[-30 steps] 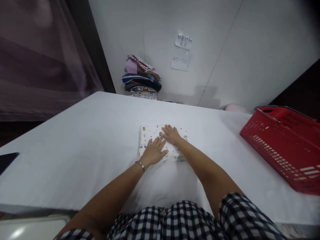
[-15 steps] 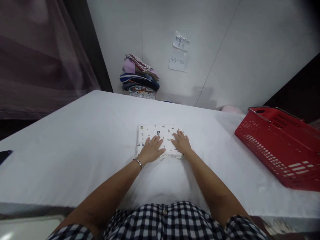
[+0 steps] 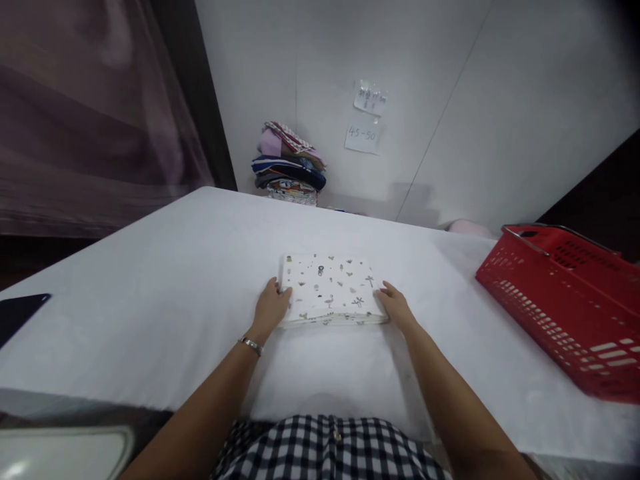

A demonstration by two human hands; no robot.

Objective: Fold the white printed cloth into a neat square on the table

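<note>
A folded white cloth [image 3: 333, 283] printed with small plants, birds and other figures lies on the white-covered table in front of me. Its layered folds show along the near edge. My left hand [image 3: 271, 305] grips the cloth's left edge, thumb on top and fingers at the outer side, partly hidden. At the opposite edge, my right hand [image 3: 396, 303] takes hold in the same way, its thumb over the top corner. Both hands are closed on the cloth, which rests flat on the table.
A red plastic basket [image 3: 565, 307] with a metal handle stands at the right. Against the wall is a stack of folded clothes [image 3: 290, 163]. Paper notes [image 3: 363, 137] hang on the wall. A dark flat object [image 3: 23, 313] lies at the table's left edge.
My hands have moved apart, from lying flat on top of the cloth to its left and right edges, where they now hold it. The view has shifted slightly.
</note>
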